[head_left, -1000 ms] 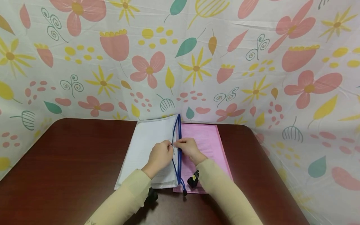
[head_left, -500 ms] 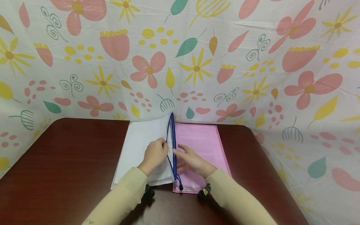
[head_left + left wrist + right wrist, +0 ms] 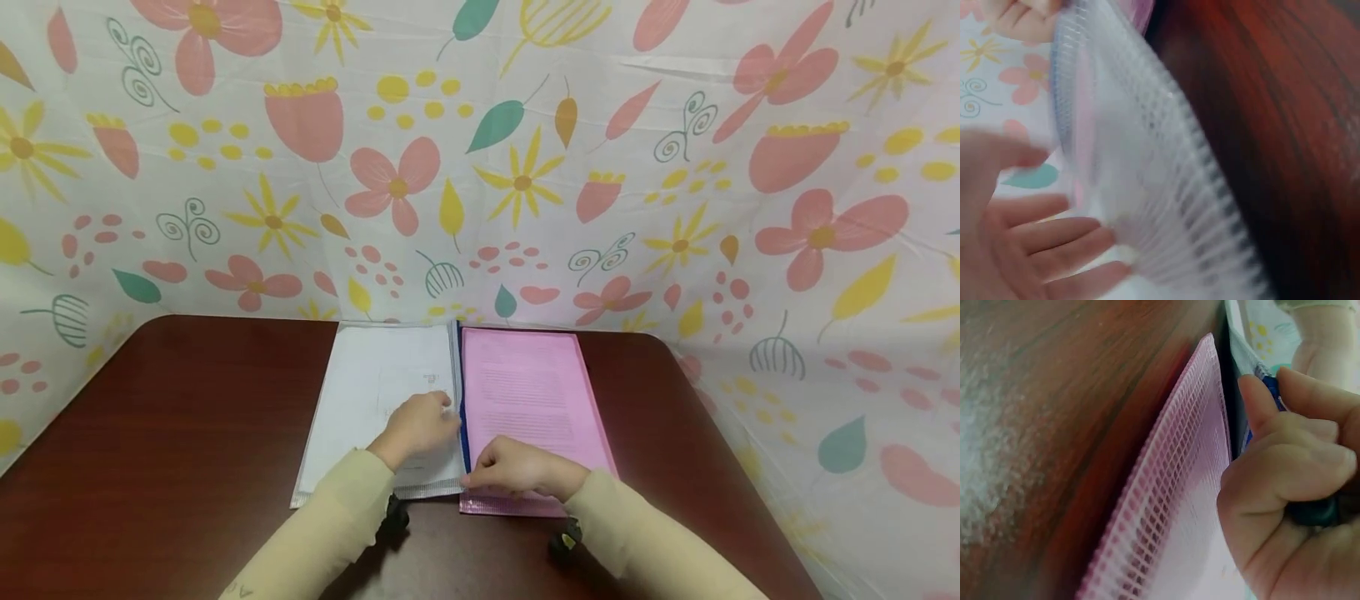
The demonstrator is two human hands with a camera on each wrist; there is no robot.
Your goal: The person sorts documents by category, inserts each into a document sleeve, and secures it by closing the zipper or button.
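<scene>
A clear white mesh zip pouch [image 3: 367, 375] with papers inside lies on the table, its blue zipper [image 3: 464, 442] along the right side. Beside it, slightly overlapped, is a pink mesh zip pouch [image 3: 528, 375], also filled with printed sheets. My left hand [image 3: 422, 423] is over the white pouch near the zipper; in the left wrist view its fingers [image 3: 1063, 240] are extended and loose. At the near end of the zipper, my right hand [image 3: 521, 467] pinches the blue zipper end [image 3: 1270, 384] between thumb and forefinger. A dark piece [image 3: 1313, 512] shows under its curled fingers.
The dark brown wooden table [image 3: 187, 433] extends to both sides of the pouches. A flower-printed curtain [image 3: 480, 167] hangs right behind its far edge. Dark wrist devices, such as the one [image 3: 566, 537] at the right sleeve, sit below each wrist.
The white pouch's raised zipper side has come down flat. My left hand has loosened its fingers from the blue cord. My right hand has moved nearer, down to the zipper's near end, and pinches it.
</scene>
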